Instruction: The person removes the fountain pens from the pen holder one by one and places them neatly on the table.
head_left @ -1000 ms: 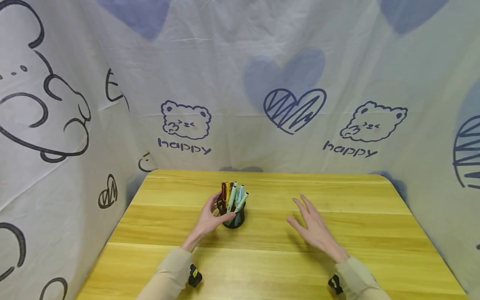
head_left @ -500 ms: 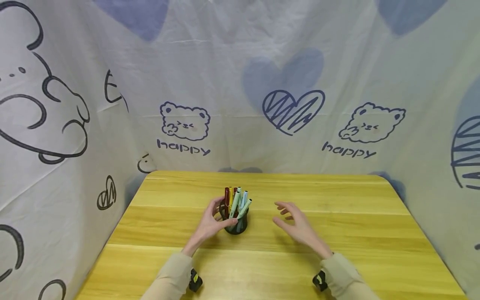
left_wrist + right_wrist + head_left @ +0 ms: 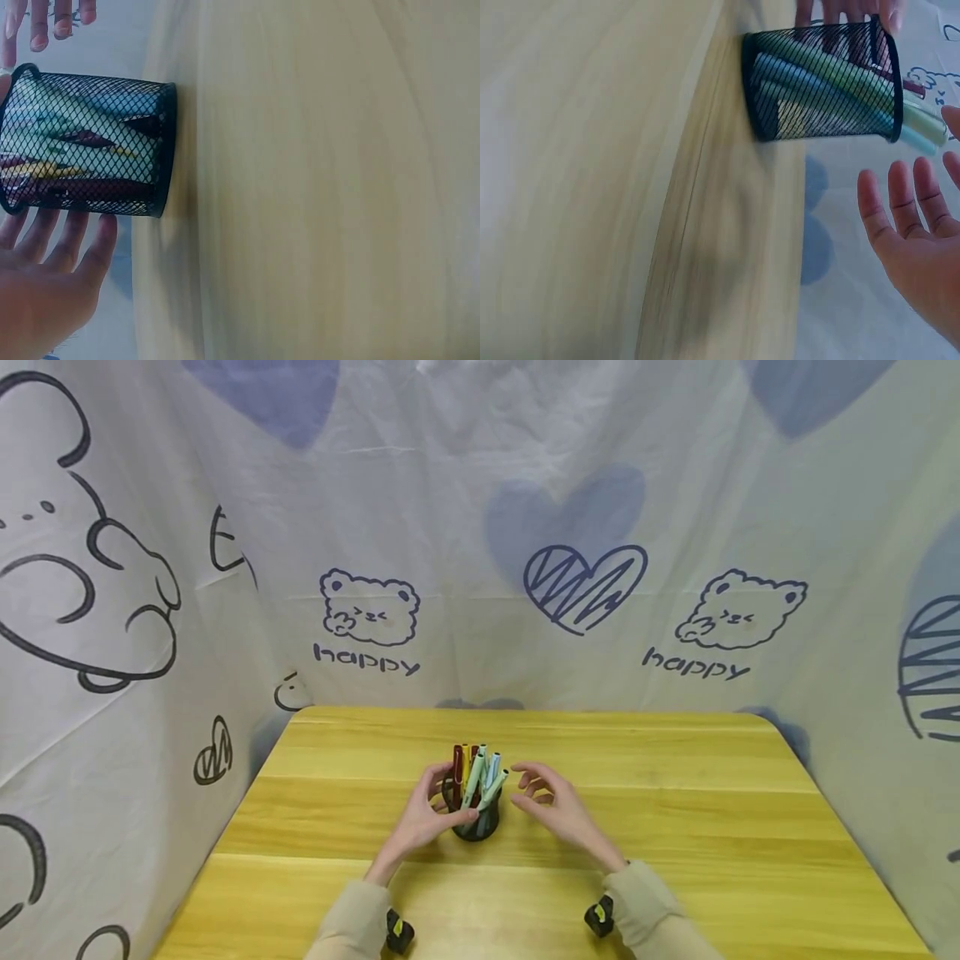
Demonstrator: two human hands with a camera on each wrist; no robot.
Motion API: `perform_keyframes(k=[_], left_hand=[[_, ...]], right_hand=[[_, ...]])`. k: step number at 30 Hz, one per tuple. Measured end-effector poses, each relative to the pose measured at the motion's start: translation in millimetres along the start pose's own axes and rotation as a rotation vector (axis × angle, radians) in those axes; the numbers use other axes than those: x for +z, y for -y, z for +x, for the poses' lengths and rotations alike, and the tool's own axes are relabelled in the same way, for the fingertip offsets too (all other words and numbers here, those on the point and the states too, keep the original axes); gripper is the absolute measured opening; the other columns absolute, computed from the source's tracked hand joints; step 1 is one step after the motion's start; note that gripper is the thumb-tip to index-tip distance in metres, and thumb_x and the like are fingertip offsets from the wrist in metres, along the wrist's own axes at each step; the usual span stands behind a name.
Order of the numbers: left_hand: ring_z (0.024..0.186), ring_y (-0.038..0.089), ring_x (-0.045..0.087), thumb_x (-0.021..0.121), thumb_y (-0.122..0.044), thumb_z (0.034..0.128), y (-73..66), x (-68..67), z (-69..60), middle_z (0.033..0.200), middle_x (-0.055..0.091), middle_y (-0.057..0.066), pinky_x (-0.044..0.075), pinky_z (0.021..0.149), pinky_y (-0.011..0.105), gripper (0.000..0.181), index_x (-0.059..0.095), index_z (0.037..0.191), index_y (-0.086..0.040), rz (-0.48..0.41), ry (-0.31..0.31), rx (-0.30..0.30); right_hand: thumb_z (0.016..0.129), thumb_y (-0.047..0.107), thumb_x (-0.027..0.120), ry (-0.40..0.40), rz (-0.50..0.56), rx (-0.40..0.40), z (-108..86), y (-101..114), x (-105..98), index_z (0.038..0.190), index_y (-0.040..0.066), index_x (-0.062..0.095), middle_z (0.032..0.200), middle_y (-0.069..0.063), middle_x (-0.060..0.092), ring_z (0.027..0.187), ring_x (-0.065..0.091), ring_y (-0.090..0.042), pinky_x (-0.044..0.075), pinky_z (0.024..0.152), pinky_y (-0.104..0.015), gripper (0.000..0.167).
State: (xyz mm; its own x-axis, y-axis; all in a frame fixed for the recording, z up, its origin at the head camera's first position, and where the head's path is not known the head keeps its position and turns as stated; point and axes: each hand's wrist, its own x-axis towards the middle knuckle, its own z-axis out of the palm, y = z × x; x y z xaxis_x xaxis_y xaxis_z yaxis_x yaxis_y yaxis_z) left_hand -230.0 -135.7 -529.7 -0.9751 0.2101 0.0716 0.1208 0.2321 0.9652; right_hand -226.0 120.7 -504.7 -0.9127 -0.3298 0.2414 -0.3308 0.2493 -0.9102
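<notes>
Progress, as I find it: my left hand [image 3: 420, 817] holds the mesh pen cup [image 3: 483, 828], its fingers curved round the far left side and its thumb against the near side, close to the rim. That much I judge done. My right hand [image 3: 557, 810] is just beside the cup on the other side, fingers loosely bent, thumb apart from them, gripping nothing; the right wrist view shows a gap between it and the pens. Any share of the work for that hand I therefore judge outstanding. The cup is upright, or nearly so, at the middle of the wooden table [image 3: 675, 827], between my two hands; whether its base bears fully on the wood I cannot certify. Contents: every pen in view is inside the cup. I note a dark red pen [image 3: 457, 768] at the left, a yellow pen [image 3: 466, 760] next to it, a pale green pen [image 3: 473, 779] in front, a pale blue pen [image 3: 492, 770], and a leaning green pen [image 3: 494, 790] whose end tilts out over the rim toward my right hand. Overlap prevents an exact count.
</notes>
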Motion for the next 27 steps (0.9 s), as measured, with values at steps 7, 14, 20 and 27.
perform_keyframes(k=[7,14,20,27], left_hand=[[0.134,0.038,0.050,0.086,-0.016,0.0790,1.0,-0.4,-5.6,0.148,0.050,0.015,0.046,0.110,0.056,0.082,0.042,0.148,-0.012,-0.010,0.002,-0.010],[0.135,0.038,0.050,0.086,-0.019,0.0792,1.0,0.3,-9.6,0.149,0.049,0.015,0.047,0.110,0.055,0.084,0.041,0.149,-0.013,0.007,0.009,-0.005],[0.138,0.039,0.047,0.085,-0.021,0.0803,-0.1,1.2,-11.7,0.152,0.047,0.015,0.045,0.111,0.058,0.086,0.039,0.152,-0.014,0.019,0.026,-0.002],[0.147,0.040,0.039,0.084,-0.021,0.0813,1.2,6.1,-13.1,0.156,0.045,0.013,0.034,0.118,0.063,0.088,0.036,0.154,-0.014,-0.023,0.020,-0.008]], right_hand=[[0.096,0.009,0.068,0.030,0.054,-0.053,8.2,3,16,0.133,0.000,0.060,0.100,-0.023,0.062,0.086,0.059,-0.008,0.056,0.075,-0.023,0.039],[0.096,0.009,0.067,0.065,0.031,-0.015,13.3,1,21,0.122,-0.002,0.065,0.107,-0.024,0.066,0.084,0.063,-0.016,0.061,0.069,-0.038,0.028],[0.093,0.006,0.070,0.076,0.023,0.012,15.7,-2,23,0.114,-0.005,0.068,0.100,-0.025,0.068,0.082,0.062,-0.014,0.061,0.068,-0.037,0.024],[0.093,0.002,0.068,0.052,0.015,0.007,15.5,9,25,0.109,-0.008,0.068,0.100,-0.025,0.069,0.078,0.064,-0.027,0.057,0.063,-0.027,0.019]])
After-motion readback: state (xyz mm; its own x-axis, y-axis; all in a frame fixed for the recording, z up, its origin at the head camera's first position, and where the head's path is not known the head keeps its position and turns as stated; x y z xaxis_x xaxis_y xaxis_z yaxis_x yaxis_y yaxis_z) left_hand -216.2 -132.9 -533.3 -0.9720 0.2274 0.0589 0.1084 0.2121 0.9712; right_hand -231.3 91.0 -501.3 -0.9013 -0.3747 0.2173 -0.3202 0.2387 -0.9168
